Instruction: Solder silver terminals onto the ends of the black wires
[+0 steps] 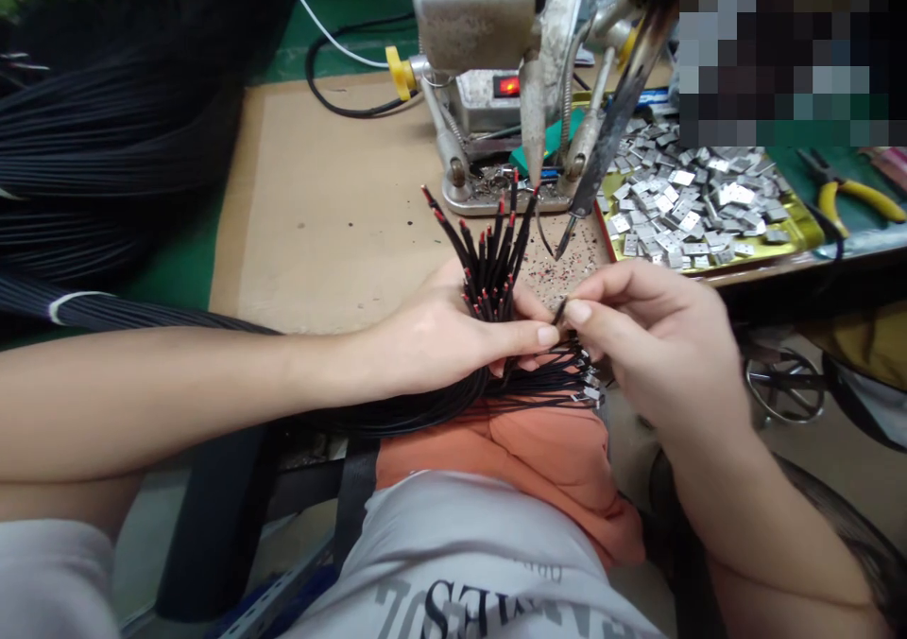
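Note:
My left hand (pixel 446 336) is closed around a fanned bundle of thin black wires with red-tipped ends (pixel 488 251), held upright over the table's front edge. My right hand (pixel 652 336) pinches one black wire (pixel 559 313) from that bundle between thumb and forefinger. Below my hands, more black wires with small metal pieces on their ends (pixel 585 388) lie across an orange cloth (pixel 553 459) on my lap. The bundle trails off left under my forearm.
A grey press machine (pixel 482 43) with a lit red switch stands behind the wires. A yellow tray (pixel 800 233) of small metal terminals sits to the right, yellow-handled pliers (pixel 857 195) beyond it. A big heap of black wires (pixel 106 147) fills the left.

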A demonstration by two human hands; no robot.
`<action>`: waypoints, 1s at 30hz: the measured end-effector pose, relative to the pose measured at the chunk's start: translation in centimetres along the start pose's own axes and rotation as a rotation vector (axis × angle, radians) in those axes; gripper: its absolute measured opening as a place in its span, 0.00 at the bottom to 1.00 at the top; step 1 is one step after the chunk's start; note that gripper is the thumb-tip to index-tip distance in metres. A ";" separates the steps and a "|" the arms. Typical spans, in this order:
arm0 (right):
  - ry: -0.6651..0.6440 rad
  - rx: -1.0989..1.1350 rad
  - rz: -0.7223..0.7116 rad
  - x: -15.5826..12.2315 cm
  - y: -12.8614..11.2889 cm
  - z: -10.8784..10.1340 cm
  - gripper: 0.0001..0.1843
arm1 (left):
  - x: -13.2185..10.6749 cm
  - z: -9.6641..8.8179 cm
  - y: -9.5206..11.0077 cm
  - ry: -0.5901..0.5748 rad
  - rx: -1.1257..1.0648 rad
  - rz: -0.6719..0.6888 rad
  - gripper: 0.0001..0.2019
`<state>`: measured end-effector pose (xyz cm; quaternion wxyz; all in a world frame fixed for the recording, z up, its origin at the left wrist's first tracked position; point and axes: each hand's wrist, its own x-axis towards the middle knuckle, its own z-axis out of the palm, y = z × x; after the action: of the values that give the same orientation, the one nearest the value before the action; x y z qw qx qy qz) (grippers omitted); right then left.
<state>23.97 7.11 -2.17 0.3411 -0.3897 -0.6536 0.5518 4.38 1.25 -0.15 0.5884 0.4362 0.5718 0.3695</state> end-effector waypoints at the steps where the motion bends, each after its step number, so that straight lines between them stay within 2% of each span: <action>1: 0.003 0.036 0.011 0.0 0.1 0.4 0.03 | 0.0 0.0 0.0 -0.007 0.010 0.011 0.08; 4: -0.029 0.020 0.031 0.4 0.2 0.1 0.03 | 0.1 -0.1 -0.2 -0.032 -0.004 0.038 0.09; 6: 0.011 -0.112 -0.023 1.5 0.3 -1.6 0.03 | 0.2 -0.1 -0.3 -0.030 -0.028 0.041 0.08; 7: 0.084 -0.210 -0.079 2.2 0.5 -2.8 0.02 | 0.3 -0.1 -0.2 -0.022 -0.042 0.035 0.07; 9: 0.425 -0.441 -0.303 3.9 1.2 -5.6 0.05 | 0.3 -0.1 -0.1 0.007 -0.073 0.002 0.04; 10: 0.532 -0.578 -0.335 4.7 1.7 -6.9 0.05 | 0.4 -0.1 -0.1 0.016 -0.086 -0.017 0.05; 11: 0.564 -0.691 -0.323 5.5 2.3 -8.1 0.07 | 0.4 -0.2 0.0 0.017 -0.094 -0.032 0.09; 13: 0.563 -0.813 -0.282 6.6 3.5 -9.7 0.11 | 0.4 -0.3 -0.1 0.015 -0.094 -0.049 0.14; 16: 0.525 -0.908 -0.314 7.4 4.7 -10.2 0.15 | 0.6 -0.4 -0.3 0.041 -0.098 -0.061 0.17; 19: 0.511 -0.940 -0.337 7.5 5.1 -9.7 0.08 | 0.7 -0.3 -0.6 0.083 -0.124 -0.064 0.16; 24: 0.510 -0.876 -0.329 7.2 4.5 -9.3 0.01 | 1.1 -0.2 -0.5 0.140 -0.182 -0.083 0.14; 28: 0.510 -0.792 -0.317 6.5 3.3 -8.9 0.04 | 1.1 -0.1 -0.3 0.156 -0.176 -0.078 0.12; 30: 0.469 -0.766 -0.284 6.1 2.9 -8.7 0.03 | 1.1 -0.2 -0.2 0.153 -0.177 -0.067 0.12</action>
<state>29.11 16.74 -3.61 0.3836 -0.5083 -0.7622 0.1159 4.29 2.24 -0.77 0.5913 0.3335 0.5944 0.4310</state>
